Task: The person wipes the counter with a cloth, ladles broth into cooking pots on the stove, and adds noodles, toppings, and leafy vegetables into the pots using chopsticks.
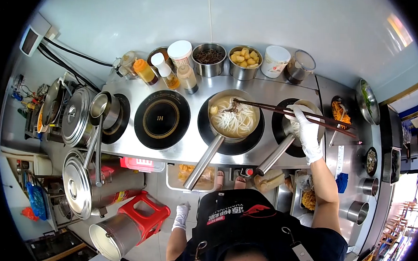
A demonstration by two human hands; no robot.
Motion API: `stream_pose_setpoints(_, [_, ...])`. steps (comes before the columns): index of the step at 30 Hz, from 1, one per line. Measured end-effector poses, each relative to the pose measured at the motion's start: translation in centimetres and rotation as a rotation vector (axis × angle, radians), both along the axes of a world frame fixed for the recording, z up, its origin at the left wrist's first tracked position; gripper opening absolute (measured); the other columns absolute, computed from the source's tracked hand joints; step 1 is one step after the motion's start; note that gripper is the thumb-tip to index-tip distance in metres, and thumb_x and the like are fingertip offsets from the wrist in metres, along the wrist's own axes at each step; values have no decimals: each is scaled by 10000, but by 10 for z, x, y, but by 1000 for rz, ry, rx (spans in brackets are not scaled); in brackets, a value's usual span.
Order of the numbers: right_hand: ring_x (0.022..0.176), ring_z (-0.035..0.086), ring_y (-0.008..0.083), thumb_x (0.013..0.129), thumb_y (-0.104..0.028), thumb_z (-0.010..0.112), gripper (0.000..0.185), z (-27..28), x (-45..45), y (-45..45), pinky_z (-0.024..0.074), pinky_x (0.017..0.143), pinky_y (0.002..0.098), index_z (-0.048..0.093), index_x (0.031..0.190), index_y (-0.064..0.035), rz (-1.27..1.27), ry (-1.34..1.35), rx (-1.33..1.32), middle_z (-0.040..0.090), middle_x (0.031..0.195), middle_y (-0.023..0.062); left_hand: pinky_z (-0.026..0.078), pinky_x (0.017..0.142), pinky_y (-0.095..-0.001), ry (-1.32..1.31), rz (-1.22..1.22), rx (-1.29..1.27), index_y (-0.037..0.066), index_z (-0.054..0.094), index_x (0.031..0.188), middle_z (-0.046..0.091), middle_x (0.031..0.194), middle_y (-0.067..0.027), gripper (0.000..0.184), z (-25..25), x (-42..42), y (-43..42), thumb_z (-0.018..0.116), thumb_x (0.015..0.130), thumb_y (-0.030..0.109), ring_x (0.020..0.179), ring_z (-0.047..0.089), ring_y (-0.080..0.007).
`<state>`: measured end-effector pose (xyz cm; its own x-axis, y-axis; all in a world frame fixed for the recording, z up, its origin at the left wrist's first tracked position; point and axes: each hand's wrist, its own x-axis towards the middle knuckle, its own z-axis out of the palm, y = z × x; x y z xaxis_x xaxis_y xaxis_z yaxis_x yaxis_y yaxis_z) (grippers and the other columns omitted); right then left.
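My right hand (pixel 306 137), in a white glove, is closed around a pair of long dark chopsticks (pixel 284 110). Their tips reach left into a saucepan (pixel 210 113) of white noodles (pixel 235 122) in broth, touching dark shreds on top. A yellowish ball floats at the left of the noodles. Below my right hand sits a second saucepan (pixel 276 154), partly covered by the hand, its contents mostly hidden. Low beside my body hangs my left hand (pixel 180 216), also gloved, with nothing visible in it and its fingers loosely extended.
Along the wall stand sauce bottles (pixel 146 72), a pot of dark shreds (pixel 209 56), a pot of yellow balls (pixel 244 62) and white tubs (pixel 276 61). A bare hob (pixel 162 119) lies left of the noodles. Large lidded pots (pixel 77 115) and a red stool (pixel 144 216) are at left.
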<state>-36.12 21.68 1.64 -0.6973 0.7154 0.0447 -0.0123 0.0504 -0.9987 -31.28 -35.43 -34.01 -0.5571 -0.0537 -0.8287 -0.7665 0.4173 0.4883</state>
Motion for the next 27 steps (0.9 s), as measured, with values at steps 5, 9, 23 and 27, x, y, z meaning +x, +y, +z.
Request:
stream_pose_setpoints(5, [858, 666, 220, 882, -56, 618, 189, 13, 3, -2, 574, 763, 298, 590, 1036, 50, 25, 125, -134, 660, 968, 146, 450, 538, -296, -8, -37, -16, -7, 648, 868, 664, 715, -74, 310, -1, 5, -2, 606, 887, 300, 577, 583, -155])
stream_pose_setpoints(9, [866, 665, 233, 877, -54, 628, 209, -1, 4, 6, 580, 774, 309, 584, 1049, 56, 5, 35, -33, 657, 973, 157, 444, 532, -295, -3, -86, -23, -4, 651, 842, 666, 712, -73, 316, 0, 8, 1, 599, 891, 304, 573, 581, -150])
stream_pose_setpoints(23, [811, 662, 166, 896, -103, 609, 175, 13, -3, 9, 541, 722, 264, 648, 1001, 32, -27, -20, -24, 679, 930, 95, 453, 552, -293, 10, -64, -13, -23, 649, 900, 674, 755, -88, 392, 16, 5, 15, 602, 878, 366, 594, 584, -154])
stream_pose_setpoints(27, [772, 652, 134, 900, -86, 591, 142, 35, -22, 2, 521, 692, 249, 676, 934, 22, -42, 95, -53, 690, 860, 58, 452, 548, -298, -10, -58, -13, -13, 646, 904, 673, 743, -84, 379, -1, 17, 0, 602, 878, 363, 582, 581, -155])
